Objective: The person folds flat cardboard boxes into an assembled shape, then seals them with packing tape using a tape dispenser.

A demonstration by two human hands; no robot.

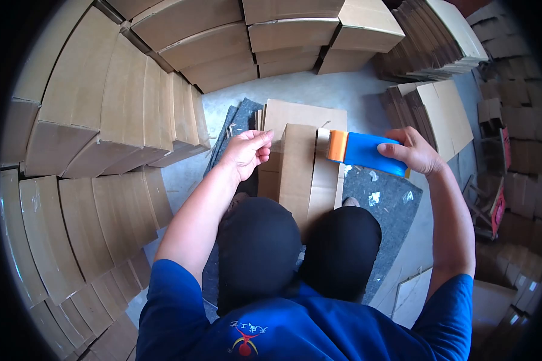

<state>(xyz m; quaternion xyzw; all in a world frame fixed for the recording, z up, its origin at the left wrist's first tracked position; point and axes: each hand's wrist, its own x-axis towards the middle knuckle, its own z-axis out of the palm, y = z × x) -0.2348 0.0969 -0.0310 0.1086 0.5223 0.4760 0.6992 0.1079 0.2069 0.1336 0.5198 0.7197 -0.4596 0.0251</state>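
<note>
Between our knees: carton (296,165), far end by the tape dispenser (373,154). Our right hand (417,150) grips the dispenser, fingers partly hidden. Left hand (250,154) half-curled, thumb to fingertip; can't tell if it pinches tape. Shoes mostly hidden. Stacked boxes (123,90) hem us in left and ahead.

White lettering "天成工艺" (249,328) beside red-and-yellow emblem (245,344), blue shirt (319,331).

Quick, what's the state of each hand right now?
Left hand: fingers curled closed; whether they pinch anything can't be told.
Right hand: closed on the blue and orange tape dispenser.
</note>
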